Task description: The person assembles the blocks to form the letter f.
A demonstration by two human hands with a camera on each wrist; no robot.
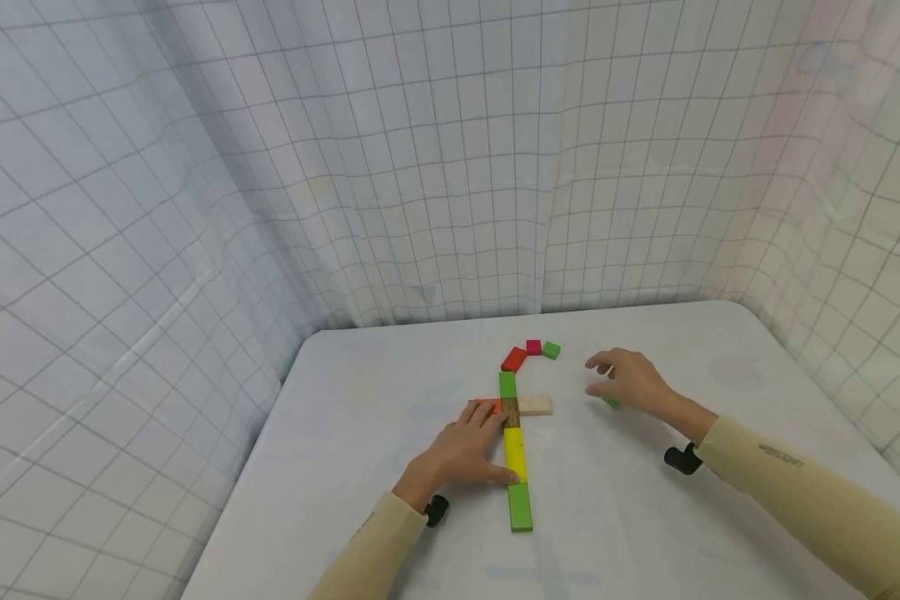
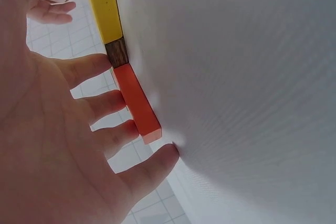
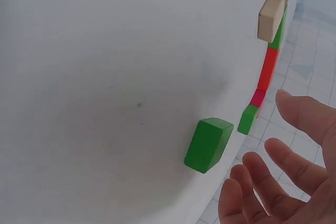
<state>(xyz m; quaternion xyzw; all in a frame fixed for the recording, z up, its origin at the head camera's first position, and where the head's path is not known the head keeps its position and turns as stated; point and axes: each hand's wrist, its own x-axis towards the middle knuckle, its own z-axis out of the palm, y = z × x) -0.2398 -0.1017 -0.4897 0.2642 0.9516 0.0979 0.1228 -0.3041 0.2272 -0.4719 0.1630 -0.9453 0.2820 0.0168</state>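
Observation:
Wooden blocks lie in a line on a white table. My left hand rests spread over its left side, fingertips at the orange block and the dark brown block, thumb at the yellow block. A green block forms the near end. A pale wood block extends rightward from the brown one. Beyond it come a green block, a red block, a magenta block and a small green block. My right hand hovers, holding nothing, near a separate green block.
The white table has a rounded far edge. Gridded white curtains hang behind it and along both sides. A small black device sits at my right wrist, another at my left.

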